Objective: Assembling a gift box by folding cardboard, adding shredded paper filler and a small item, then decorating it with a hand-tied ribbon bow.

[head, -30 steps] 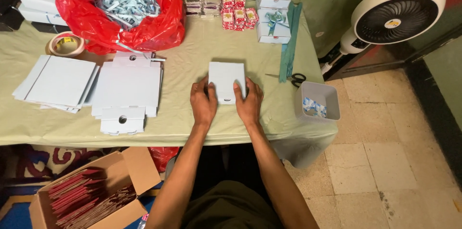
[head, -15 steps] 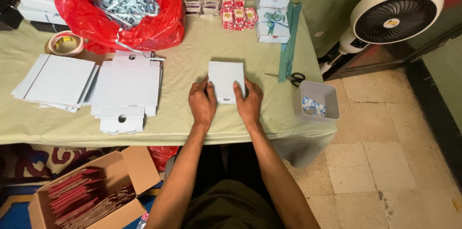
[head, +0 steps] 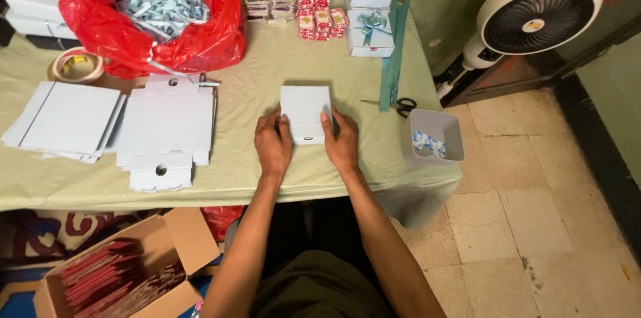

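Note:
A small pale blue-white cardboard box (head: 305,111) lies flat on the green table cloth (head: 267,64) in front of me. My left hand (head: 273,146) presses against its left side and near edge. My right hand (head: 341,142) holds its right side, fingers curled over the edge. Both hands grip the box between them.
Left of my hands lie stacks of flat box blanks (head: 165,131) and lids (head: 65,121). A red bag of ribbon (head: 153,11), tape roll (head: 77,65), finished bowed boxes (head: 369,4), small red packets (head: 319,11), scissors (head: 400,105), a grey bin (head: 434,137). A fan (head: 534,17) right; carton (head: 113,271) on floor.

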